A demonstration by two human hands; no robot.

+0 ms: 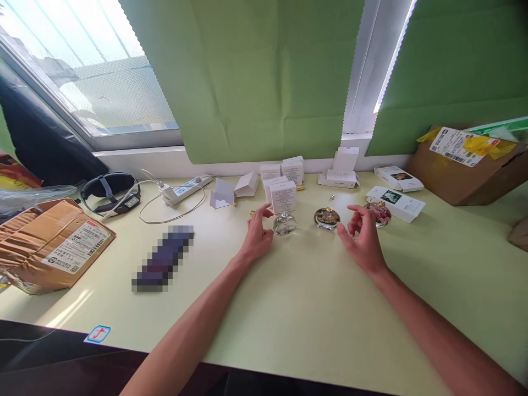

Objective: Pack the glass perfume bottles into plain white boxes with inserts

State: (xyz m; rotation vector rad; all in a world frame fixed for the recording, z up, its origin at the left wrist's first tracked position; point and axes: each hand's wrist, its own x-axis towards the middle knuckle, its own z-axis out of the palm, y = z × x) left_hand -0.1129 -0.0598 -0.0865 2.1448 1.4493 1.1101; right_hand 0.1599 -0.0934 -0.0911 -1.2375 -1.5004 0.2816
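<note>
Both hands out over the pale counter (pixel 289 297), nothing held. Left hand (pixel 256 236) rests on its edge, fingers (pixel 264 212) loosely spread and open, thumb just beside the clear glass bottle (pixel 284 223), touching or nearly, can't tell which. Right hand (pixel 363 242) hovers, fingers (pixel 358 210) curled and apart, empty, sitting between the gold-patterned bottle (pixel 326 218) and the pink bottle (pixel 378 213), close to both, no clear contact. All three bottles upright in a row across the middle of the counter. Small white box (pixel 282 196) stands right behind the clear bottle, more white boxes (pixel 289 169) stacked behind it near the sill. Flat printed boxes (pixel 396 202) lie to the right of the pink bottle. Far right: open cardboard box (pixel 457 176) with a shipping label. Left side: another cardboard parcel (pixel 53 247), a headband strap (pixel 109 192), a white power strip (pixel 186 190) with cable. Green paper (pixel 247 77) covers the window behind.
</note>
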